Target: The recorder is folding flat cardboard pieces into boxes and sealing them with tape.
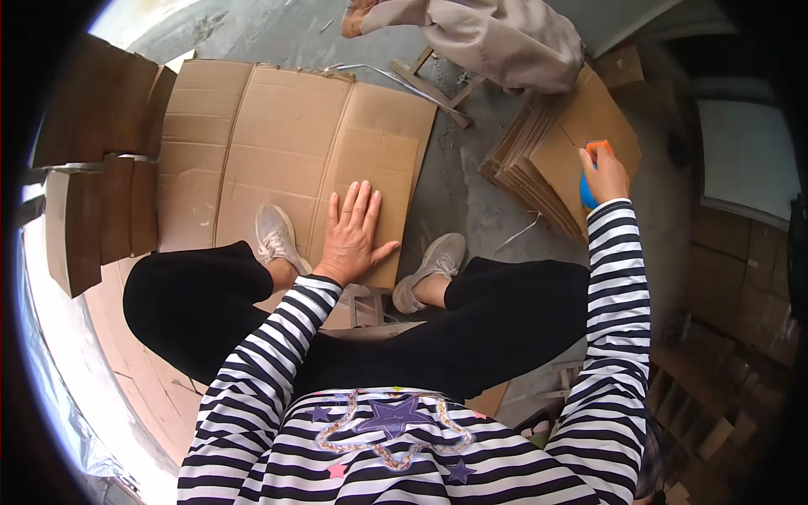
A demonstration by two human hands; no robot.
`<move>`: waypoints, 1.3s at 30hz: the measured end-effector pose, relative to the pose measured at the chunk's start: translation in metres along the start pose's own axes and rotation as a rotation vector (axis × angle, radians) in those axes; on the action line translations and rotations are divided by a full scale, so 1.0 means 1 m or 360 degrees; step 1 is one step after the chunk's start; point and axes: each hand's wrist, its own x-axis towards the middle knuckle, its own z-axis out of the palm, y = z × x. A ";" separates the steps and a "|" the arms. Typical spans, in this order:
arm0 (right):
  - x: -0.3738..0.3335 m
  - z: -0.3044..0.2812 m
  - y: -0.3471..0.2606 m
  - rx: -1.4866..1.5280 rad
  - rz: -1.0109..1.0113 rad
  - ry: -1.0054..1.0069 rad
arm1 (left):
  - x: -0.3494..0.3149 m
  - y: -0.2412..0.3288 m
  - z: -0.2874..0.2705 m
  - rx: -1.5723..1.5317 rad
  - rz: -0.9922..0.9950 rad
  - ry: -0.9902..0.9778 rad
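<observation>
My left hand (353, 240) lies flat, fingers stretched, on a narrow brown cardboard sheet (383, 168). That sheet rests along the right part of a wide, creased cardboard sheet (269, 126). Off to the right, my right hand (608, 178) is closed around a blue-and-orange hand tool (587, 192); its exact kind is partly hidden by my fingers. The tool is over the top of a stack of flat cardboard pieces (581, 126), and I cannot tell whether it touches them.
Brown cardboard boxes (101, 109) stand at the far left. A beige cloth (505, 38) hangs over the back of the stack, near a wooden stand (438, 93). My shoes (433, 269) are on either side of the narrow sheet's near end. More cardboard (732, 261) is at right.
</observation>
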 end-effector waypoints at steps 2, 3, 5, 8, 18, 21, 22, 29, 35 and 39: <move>-0.002 0.019 0.054 -0.0196 0.0484 -0.0038 | 0.001 0.001 -0.002 0.0021 -0.0005 -0.0022; -0.005 0.032 0.075 -0.0173 0.0668 -0.0062 | 0.002 0.004 -0.001 0.0025 0.0008 -0.0045; -0.010 0.066 0.103 -0.0121 0.0706 0.0044 | 0.003 0.005 -0.001 -0.0007 0.0027 -0.0038; -0.012 0.099 0.099 -0.0117 0.0717 0.0033 | -0.002 0.003 -0.001 0.0006 0.0015 -0.0026; -0.042 0.036 0.086 0.1407 0.0339 -0.0202 | -0.008 -0.003 0.000 -0.0058 0.0012 0.0026; -0.060 -0.044 0.002 0.1742 0.0211 -0.0597 | -0.007 -0.003 0.001 -0.0059 0.0034 0.0077; -0.060 -0.062 -0.025 0.1755 0.0085 -0.0685 | -0.007 -0.002 0.004 -0.0063 0.0031 0.0100; -0.026 -0.072 -0.200 0.1612 -0.0453 -0.1239 | -0.007 -0.003 0.011 -0.0046 0.0028 0.0129; 0.003 -0.015 -0.262 0.1398 -0.0614 -0.1536 | -0.009 -0.004 0.007 -0.0094 0.0036 0.0160; 0.012 0.005 -0.272 0.1353 -0.0572 -0.1637 | -0.008 -0.003 0.005 -0.0183 0.0022 0.0174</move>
